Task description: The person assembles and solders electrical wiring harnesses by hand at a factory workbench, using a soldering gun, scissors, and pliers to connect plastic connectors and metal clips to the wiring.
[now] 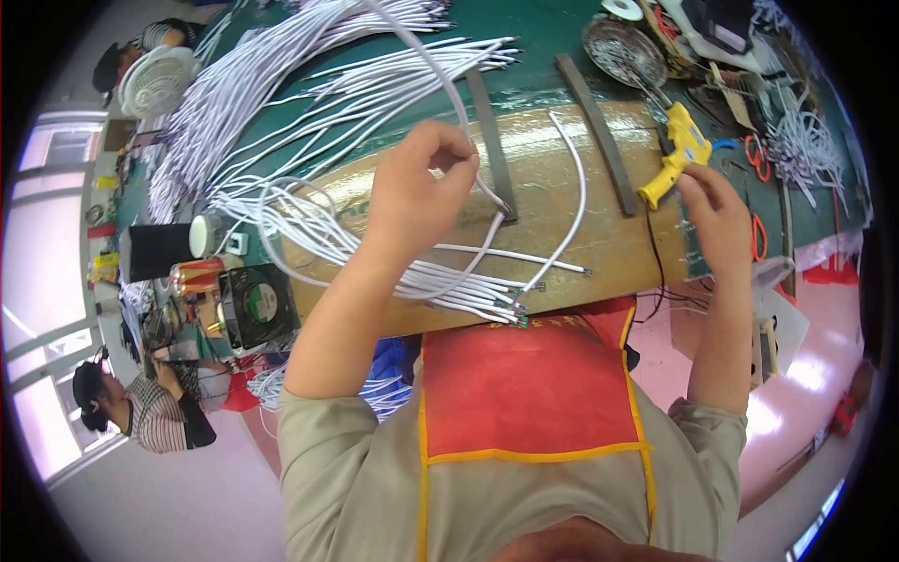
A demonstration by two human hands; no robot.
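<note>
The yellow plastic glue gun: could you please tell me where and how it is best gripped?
The glue gun is probably best held round its yellow handle, coming from the near right, where the right hand is. The handle slants toward the wearer, with a black cord leaving its lower end, while the metal nozzle points away toward the round metal pan.
</note>
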